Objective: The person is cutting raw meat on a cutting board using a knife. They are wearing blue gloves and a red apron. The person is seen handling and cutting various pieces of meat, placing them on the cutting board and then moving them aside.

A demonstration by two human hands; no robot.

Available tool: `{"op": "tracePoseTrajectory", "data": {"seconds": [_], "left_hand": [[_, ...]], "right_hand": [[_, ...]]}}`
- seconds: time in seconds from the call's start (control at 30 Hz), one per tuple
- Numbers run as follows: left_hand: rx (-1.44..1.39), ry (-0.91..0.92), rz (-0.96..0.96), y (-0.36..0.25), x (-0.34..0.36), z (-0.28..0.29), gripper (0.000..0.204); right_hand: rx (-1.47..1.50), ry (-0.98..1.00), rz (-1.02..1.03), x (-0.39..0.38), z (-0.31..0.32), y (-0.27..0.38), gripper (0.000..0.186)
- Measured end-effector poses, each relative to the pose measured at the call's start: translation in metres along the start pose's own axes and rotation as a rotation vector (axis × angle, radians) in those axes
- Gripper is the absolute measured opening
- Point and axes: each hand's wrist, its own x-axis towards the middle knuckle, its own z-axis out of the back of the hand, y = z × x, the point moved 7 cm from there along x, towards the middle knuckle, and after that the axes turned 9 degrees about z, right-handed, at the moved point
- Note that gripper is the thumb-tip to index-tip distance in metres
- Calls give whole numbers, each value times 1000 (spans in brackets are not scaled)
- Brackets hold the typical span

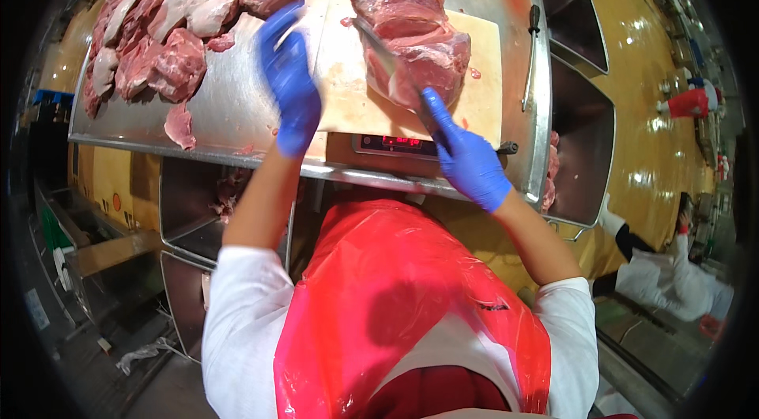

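A: Where is the meat (431,47)?
B: On the pale board (340,95), which lies on the metal table (237,118); its long axis runs away from the person, far end leaning slightly left.

A: Which hand is nearer?
B: The right hand (478,166); it is just off the near right corner of the meat, which lies ahead of it and a little to its left; the left hand (294,91) is farther off, beyond the board's left edge, with the meat to its right.

A: What do they hold?
B: The right is closed round the handle of a knife (387,59), whose blade slants forward and left over the meat's near left part; I cannot tell whether the edge touches; the left looks empty, fingers loosely apart though blurred, near a pile (178,16) of other cuts.
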Motion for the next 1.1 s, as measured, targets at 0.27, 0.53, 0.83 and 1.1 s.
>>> {"op": "tracePoseTrajectory", "data": {"seconds": [0.27, 0.53, 0.83, 1.1], "left_hand": [[-213, -27, 231, 6, -36, -13, 92], [-187, -440, 261, 12, -49, 140, 44], [627, -247, 49, 51, -68, 75, 62], [251, 216, 256, 95, 77, -15, 39]], "right_hand": [[238, -126, 3, 47, 2, 34, 67], [409, -180, 63, 73, 9, 58, 63], [1185, -669, -147, 126, 35, -176, 18], [1234, -861, -133, 95, -20, -95, 42]]}}
